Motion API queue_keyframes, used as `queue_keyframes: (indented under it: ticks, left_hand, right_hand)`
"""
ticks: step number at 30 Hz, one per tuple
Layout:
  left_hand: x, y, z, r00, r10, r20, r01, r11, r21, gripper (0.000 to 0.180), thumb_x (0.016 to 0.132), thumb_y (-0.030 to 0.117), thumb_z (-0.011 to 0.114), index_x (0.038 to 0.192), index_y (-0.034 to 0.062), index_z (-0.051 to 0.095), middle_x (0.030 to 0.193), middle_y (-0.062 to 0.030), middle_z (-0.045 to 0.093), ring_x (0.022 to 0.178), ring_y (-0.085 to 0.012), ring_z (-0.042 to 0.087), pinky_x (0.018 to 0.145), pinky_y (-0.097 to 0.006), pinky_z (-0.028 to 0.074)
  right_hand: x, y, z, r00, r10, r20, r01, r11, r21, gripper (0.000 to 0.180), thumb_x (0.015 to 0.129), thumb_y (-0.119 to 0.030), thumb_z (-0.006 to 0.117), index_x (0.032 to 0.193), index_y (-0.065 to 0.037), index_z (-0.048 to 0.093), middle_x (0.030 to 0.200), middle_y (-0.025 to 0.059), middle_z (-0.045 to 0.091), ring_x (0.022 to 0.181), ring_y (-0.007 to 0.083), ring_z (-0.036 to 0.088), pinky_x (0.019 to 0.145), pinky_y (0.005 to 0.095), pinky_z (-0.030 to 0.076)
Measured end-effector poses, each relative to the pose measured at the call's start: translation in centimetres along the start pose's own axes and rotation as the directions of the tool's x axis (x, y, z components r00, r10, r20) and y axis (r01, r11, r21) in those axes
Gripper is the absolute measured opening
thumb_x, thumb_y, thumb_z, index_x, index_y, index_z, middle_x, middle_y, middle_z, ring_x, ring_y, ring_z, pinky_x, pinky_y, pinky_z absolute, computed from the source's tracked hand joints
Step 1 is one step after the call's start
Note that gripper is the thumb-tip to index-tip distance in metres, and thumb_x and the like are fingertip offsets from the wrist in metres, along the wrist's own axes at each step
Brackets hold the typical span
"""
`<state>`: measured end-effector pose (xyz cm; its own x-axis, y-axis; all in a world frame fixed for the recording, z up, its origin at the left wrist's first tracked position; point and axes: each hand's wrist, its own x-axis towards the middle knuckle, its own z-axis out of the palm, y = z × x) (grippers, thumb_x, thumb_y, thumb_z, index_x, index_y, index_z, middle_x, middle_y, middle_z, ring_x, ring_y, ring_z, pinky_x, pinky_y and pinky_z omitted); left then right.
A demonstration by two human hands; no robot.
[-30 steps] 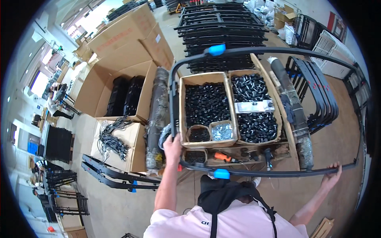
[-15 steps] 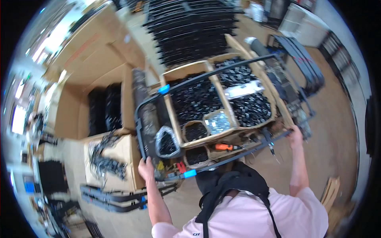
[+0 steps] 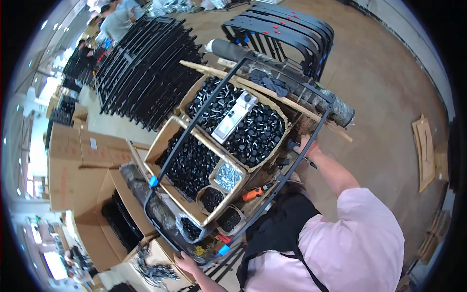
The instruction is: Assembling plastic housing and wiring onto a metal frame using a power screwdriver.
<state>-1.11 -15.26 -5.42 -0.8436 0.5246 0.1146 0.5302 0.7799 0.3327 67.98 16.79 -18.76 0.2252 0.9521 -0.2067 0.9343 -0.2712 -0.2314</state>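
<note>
A black rounded rectangular metal frame [image 3: 195, 120] with blue clips lies tilted across the workstand, over its open boxes. My left hand [image 3: 186, 263] is closed on the frame's near left corner. At the near right bar, my right hand [image 3: 307, 143] has left the frame's corner and is closed around a black handheld tool [image 3: 295, 145], partly hidden by the bar and fingers. Beneath the frame, cardboard boxes hold many small black plastic pieces [image 3: 189, 163]. A small box of silver screws [image 3: 227, 176] and an orange-handled tool [image 3: 252, 194] are close by.
Stacked black frames [image 3: 146, 73] stand at the far left, and more curved frames [image 3: 287, 34] stand at the far side. A large open carton [image 3: 87, 194] is on the left. Flat cardboard [image 3: 424, 153] lies on the floor at right. People [image 3: 116, 24] are in the background.
The view has turned to the right. My right hand has let go of the frame's right corner and moved inward to the black tool. My left hand stays on the frame.
</note>
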Motion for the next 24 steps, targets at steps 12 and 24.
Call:
queue_keyframes:
  ticks: [12,24]
  left_hand:
    - [-8.3,36.8,3.8,0.804,0.548,0.23,-0.261,0.673,-0.692,0.026,0.107,0.013,0.06,0.123,-0.0031,0.072,0.109,-0.0103,0.075,0.098,-0.0166,0.07,0.089,-0.03,0.056]
    - [-29.0,69.4,6.9,-0.052,0.974,0.221,-0.031,0.22,-0.975,0.035,0.108,0.025,0.062,0.131,-0.0009,0.067,0.121,-0.0112,0.074,0.114,-0.0196,0.067,0.102,-0.034,0.051]
  right_hand:
    - [-2.0,4.2,-1.3,0.964,-0.26,0.056,0.259,0.965,0.03,0.042,0.08,-0.025,0.068,0.111,0.004,0.067,0.103,0.0233,0.072,0.091,0.0385,0.073,0.083,0.0489,0.06]
    - [-9.5,8.2,-37.4,0.987,-0.046,0.154,0.002,0.961,0.275,0.036,0.087,-0.03,0.068,0.102,0.002,0.07,0.086,0.0266,0.072,0.085,0.044,0.072,0.077,0.0539,0.057]
